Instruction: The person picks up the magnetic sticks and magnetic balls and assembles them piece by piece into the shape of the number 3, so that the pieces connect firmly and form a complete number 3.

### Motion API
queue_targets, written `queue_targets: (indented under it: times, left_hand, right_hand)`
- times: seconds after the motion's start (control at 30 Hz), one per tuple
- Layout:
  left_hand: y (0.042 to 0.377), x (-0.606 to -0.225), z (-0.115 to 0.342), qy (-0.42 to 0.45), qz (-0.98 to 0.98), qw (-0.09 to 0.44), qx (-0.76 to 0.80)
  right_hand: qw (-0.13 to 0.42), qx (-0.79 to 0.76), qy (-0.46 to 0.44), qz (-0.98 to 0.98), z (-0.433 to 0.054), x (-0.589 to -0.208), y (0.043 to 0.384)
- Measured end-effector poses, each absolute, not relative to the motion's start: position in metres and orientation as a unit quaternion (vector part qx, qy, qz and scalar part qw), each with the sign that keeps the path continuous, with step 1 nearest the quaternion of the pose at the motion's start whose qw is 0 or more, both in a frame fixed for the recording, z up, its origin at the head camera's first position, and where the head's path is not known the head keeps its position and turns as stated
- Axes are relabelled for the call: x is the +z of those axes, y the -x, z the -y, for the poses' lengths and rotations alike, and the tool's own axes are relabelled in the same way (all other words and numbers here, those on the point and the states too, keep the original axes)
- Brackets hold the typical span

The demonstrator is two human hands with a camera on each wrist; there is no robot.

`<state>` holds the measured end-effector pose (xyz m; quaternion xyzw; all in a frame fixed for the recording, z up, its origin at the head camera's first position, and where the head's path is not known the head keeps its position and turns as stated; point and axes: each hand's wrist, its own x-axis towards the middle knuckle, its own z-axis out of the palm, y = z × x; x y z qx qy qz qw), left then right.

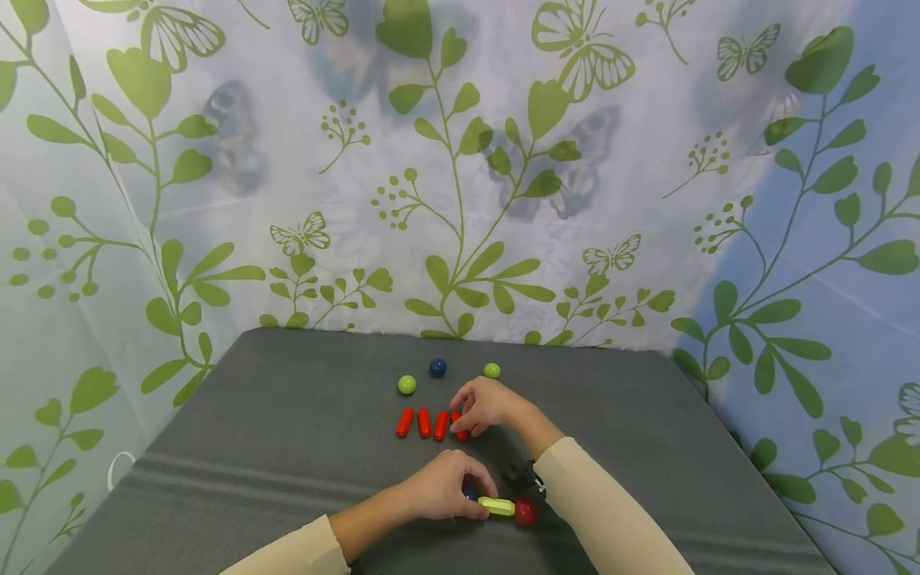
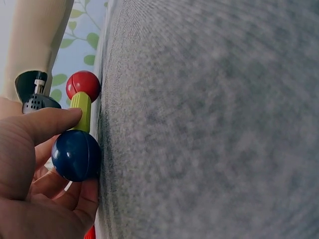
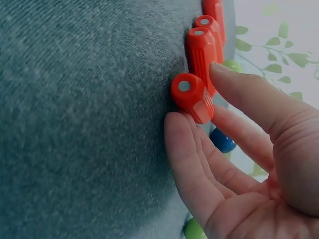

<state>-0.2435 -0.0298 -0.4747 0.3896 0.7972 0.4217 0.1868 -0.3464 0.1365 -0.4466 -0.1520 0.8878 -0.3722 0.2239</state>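
My left hand [image 1: 447, 489] holds a yellow-green rod [image 2: 81, 105] lying on the table, thumb on the rod and fingers curled about the blue ball [image 2: 76, 155] at its near end. A red ball [image 2: 83, 86] sits at the rod's other end. Over the right end of a row of red rods, my right hand [image 1: 487, 402] has its thumb and fingers spread around the last red rod [image 3: 191, 97]. Its index or another finger touches that rod's side; the thumb stands apart from it. A grey disc shows in the rod's end.
Beyond the row of red rods [image 1: 424, 423] lie a dark blue ball [image 1: 438, 367], a green ball [image 1: 406, 385] and another green ball [image 1: 492, 370]. The grey cloth-covered table [image 1: 302, 415] ends at a leaf-patterned curtain [image 1: 460, 239].
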Motion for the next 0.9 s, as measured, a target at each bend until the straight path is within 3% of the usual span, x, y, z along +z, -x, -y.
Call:
queue_targets:
  times: [0.37, 0.9]
  left_hand:
    - [0.243, -0.475, 0.030, -0.398, -0.798, 0.175, 0.417]
    - [0.243, -0.477, 0.029, -0.389, -0.805, 0.180, 0.411]
  right_hand:
    - [0.232, -0.400, 0.115, -0.879, -0.131, -0.447, 0.346]
    - [0.215, -0.408, 0.137, -0.877, -0.141, -0.450, 0.344]
